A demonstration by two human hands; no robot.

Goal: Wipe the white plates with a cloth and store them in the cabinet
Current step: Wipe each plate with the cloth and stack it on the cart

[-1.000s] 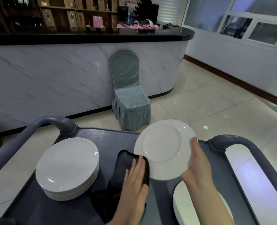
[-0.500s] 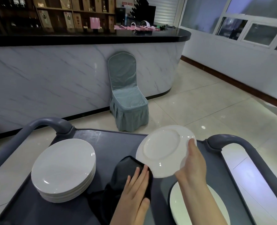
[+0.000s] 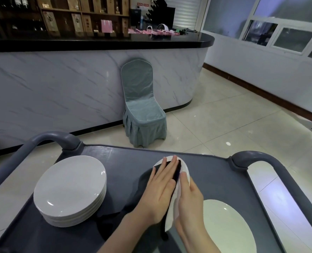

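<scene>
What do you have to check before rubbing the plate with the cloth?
1. Right hand grips the plate: ok.
2. Left hand presses the cloth flat on it: ok.
3. Plate face clean: cannot tell, hands cover it.
4. Stack of plates sits level on the cart, clear of both hands: ok.
5. Cabinet ready: cannot tell, not in view.

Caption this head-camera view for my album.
Left hand presses a dark cloth against a tilted white plate held by the right hand.
</scene>
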